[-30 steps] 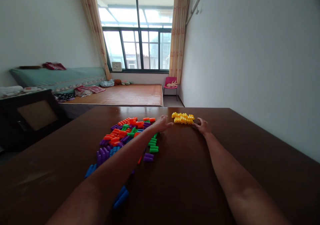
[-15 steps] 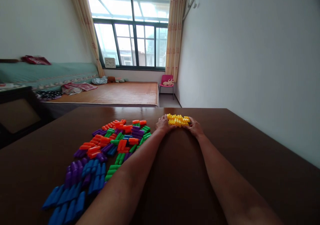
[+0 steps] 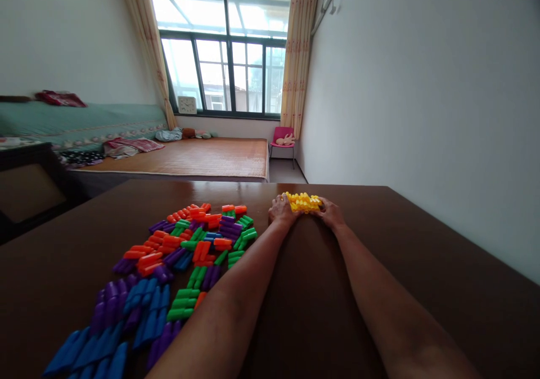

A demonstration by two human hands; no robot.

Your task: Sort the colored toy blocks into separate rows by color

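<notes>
My left hand [image 3: 283,210] and my right hand [image 3: 331,213] hold the two ends of the yellow blocks [image 3: 304,202], at twelve o'clock on the brown table [image 3: 307,300]. My fingers curl in around them. Lots of orange, green, purple and blue blocks [image 3: 185,246] lie from eight to eleven o'clock.

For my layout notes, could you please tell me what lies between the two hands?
Yellow pieces on the table lie between the left hand and the right hand, as the head view shows.
</notes>
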